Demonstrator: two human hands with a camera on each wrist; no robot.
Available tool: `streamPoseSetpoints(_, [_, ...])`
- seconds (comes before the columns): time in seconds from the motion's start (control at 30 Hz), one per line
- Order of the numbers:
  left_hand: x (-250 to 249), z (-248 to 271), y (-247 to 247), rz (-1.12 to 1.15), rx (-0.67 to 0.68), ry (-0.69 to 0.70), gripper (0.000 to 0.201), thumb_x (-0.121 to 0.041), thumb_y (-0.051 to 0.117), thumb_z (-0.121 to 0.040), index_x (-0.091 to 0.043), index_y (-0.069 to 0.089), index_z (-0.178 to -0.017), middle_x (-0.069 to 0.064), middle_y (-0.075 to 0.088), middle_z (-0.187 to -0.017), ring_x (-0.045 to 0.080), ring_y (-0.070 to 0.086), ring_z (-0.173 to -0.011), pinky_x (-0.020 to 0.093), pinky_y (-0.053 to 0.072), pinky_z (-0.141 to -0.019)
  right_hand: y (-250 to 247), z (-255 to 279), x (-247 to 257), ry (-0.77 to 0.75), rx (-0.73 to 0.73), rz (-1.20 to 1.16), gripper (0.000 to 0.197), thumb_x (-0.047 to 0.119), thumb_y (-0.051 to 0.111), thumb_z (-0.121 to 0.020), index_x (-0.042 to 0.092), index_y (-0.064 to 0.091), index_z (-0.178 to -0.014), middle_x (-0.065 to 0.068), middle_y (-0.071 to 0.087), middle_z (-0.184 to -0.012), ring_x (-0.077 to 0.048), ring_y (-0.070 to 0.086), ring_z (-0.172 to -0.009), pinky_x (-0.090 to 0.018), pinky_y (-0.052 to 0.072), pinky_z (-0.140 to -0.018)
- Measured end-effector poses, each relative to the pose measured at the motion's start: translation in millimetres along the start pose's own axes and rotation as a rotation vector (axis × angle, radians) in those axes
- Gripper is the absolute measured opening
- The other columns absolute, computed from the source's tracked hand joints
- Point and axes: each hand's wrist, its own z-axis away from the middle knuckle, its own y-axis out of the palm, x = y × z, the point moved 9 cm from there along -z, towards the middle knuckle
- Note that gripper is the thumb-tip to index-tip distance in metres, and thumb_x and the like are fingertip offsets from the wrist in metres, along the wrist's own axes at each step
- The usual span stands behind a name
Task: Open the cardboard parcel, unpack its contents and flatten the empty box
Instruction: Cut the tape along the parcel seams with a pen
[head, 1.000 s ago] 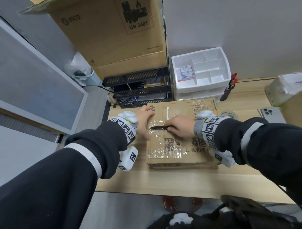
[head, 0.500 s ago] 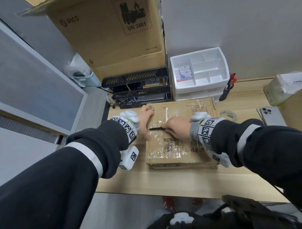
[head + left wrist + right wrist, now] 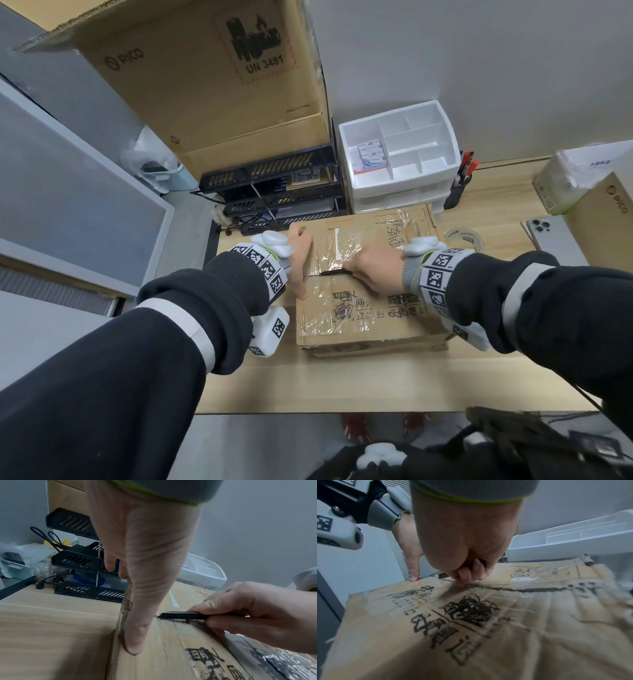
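The cardboard parcel lies flat on the wooden desk, its top covered with wrinkled clear tape and black print. My left hand holds its left edge, thumb laid along the top and fingers down the side wall. My right hand grips a slim black cutter, also seen as the cutter in the left wrist view. Its tip sits in the centre seam close to my left thumb. In the right wrist view a dark slit runs along the seam behind my right hand. The flaps lie closed.
Behind the parcel stand a white drawer organiser and a black tray rack. A tape roll, a phone and a pen holder lie to the right. A large PICO box stands at the back left.
My right hand has drawn the cutter leftwards along the seam, nearer to my left thumb. The left hand and the parcel have stayed put.
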Motion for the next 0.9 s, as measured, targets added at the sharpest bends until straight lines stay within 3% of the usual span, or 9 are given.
streamPoseSetpoints(0.07, [-3,-1,-2,-0.045,-0.007,-0.001,0.1,-0.049,0.095,-0.045,-0.017,0.036,-0.12,0.007,0.034,-0.131,0.028,0.055,-0.092,0.041,0.053,-0.077,0,5,-4,0.012,0.011,0.011,0.029,0.021,0.037,-0.103,0.01,0.063,-0.096,-0.005,0.061,-0.082,-0.025,0.06,-0.073,-0.041,0.054,-0.073])
streamPoseSetpoints(0.2, [-6,-8,-9,-0.011,-0.042,-0.004,0.109,-0.052,0.093,-0.049,-0.014,0.041,-0.137,0.015,0.039,-0.142,0.037,0.051,-0.122,0.043,0.048,-0.1,-1,13,-14,0.039,0.012,0.01,0.032,0.023,0.037,-0.105,0.011,0.066,-0.107,0.0,0.054,-0.084,-0.02,0.058,-0.073,-0.031,0.05,-0.067])
streamPoseSetpoints(0.27, [-14,-6,-15,0.011,-0.082,-0.001,0.087,-0.073,0.082,-0.047,-0.019,0.056,-0.11,0.008,0.054,-0.123,0.029,0.058,-0.105,0.037,0.05,-0.088,-3,16,-16,0.045,0.004,0.009,0.032,0.023,0.036,-0.105,0.012,0.066,-0.106,-0.001,0.056,-0.085,-0.02,0.056,-0.073,-0.028,0.043,-0.064])
streamPoseSetpoints(0.33, [-26,-8,-19,0.013,-0.162,0.002,0.085,-0.09,0.065,-0.041,-0.021,0.052,-0.088,0.002,0.057,-0.105,0.021,0.055,-0.087,0.034,0.051,-0.078,-5,18,-17,0.056,0.0,0.015,0.032,0.023,0.036,-0.104,0.011,0.066,-0.104,-0.002,0.056,-0.086,-0.02,0.055,-0.074,-0.028,0.039,-0.064])
streamPoseSetpoints(0.43, [-47,-14,-14,0.027,-0.237,0.071,0.099,-0.092,0.062,-0.036,-0.019,0.042,-0.099,0.001,0.041,-0.107,0.019,0.042,-0.09,0.037,0.044,-0.079,-7,20,-18,0.072,-0.02,-0.003,0.032,0.024,0.04,-0.103,0.01,0.068,-0.096,-0.006,0.062,-0.086,-0.024,0.058,-0.075,-0.027,0.039,-0.064])
streamPoseSetpoints(0.5, [-51,-12,-14,0.006,-0.236,0.1,0.097,-0.09,0.067,-0.037,-0.02,0.04,-0.099,0.001,0.04,-0.108,0.019,0.041,-0.091,0.037,0.042,-0.077,-9,19,-18,0.077,-0.037,-0.005,0.032,0.025,0.042,-0.102,0.009,0.068,-0.09,-0.006,0.065,-0.086,-0.023,0.056,-0.071,-0.027,0.039,-0.065])
streamPoseSetpoints(0.6, [-50,-12,-17,-0.037,-0.231,0.119,0.101,-0.085,0.073,-0.038,-0.02,0.046,-0.11,0.0,0.043,-0.114,0.02,0.044,-0.099,0.04,0.047,-0.086,-12,23,-21,0.093,-0.065,-0.021,0.034,0.026,0.043,-0.102,0.01,0.067,-0.084,-0.002,0.06,-0.076,-0.02,0.052,-0.067,-0.027,0.041,-0.066])
streamPoseSetpoints(0.8, [-50,-11,-16,-0.057,-0.203,0.102,0.102,-0.085,0.071,-0.036,-0.022,0.049,-0.112,0.0,0.044,-0.115,0.02,0.044,-0.101,0.044,0.05,-0.089,-15,32,-37,0.142,-0.084,-0.044,0.033,0.031,0.044,-0.101,0.016,0.074,-0.096,0.001,0.072,-0.086,-0.017,0.065,-0.072,-0.031,0.057,-0.074])
streamPoseSetpoints(0.9, [-49,-10,-16,-0.041,-0.198,0.105,0.104,-0.085,0.073,-0.037,-0.021,0.049,-0.116,0.0,0.044,-0.118,0.02,0.044,-0.104,0.044,0.049,-0.09,-20,38,-43,0.15,-0.085,-0.036,0.032,0.029,0.045,-0.101,0.016,0.074,-0.092,0.004,0.07,-0.079,-0.015,0.064,-0.068,-0.027,0.057,-0.07])
